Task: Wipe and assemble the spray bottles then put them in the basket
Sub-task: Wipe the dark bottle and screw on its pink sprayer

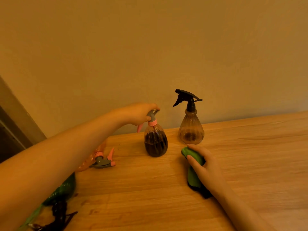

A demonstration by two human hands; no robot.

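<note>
Gripping a green cloth [194,160] at lower right, the right hand [205,165] rests on the table [150,189], while at frame centre the left hand [138,114] grasps the upright dark bottle's [155,142] grey sprayer [152,115].

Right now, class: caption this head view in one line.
Left hand grips the dark bottle's sprayer; right hand holds a green cloth.

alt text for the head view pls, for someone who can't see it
A person's left hand grips the grey-and-pink trigger head of a dark upright spray bottle on a wooden table, while the right hand holds a green cloth against the tabletop. A clear bottle with a black sprayer stands beside it; an orange bottle lies at left.
</note>
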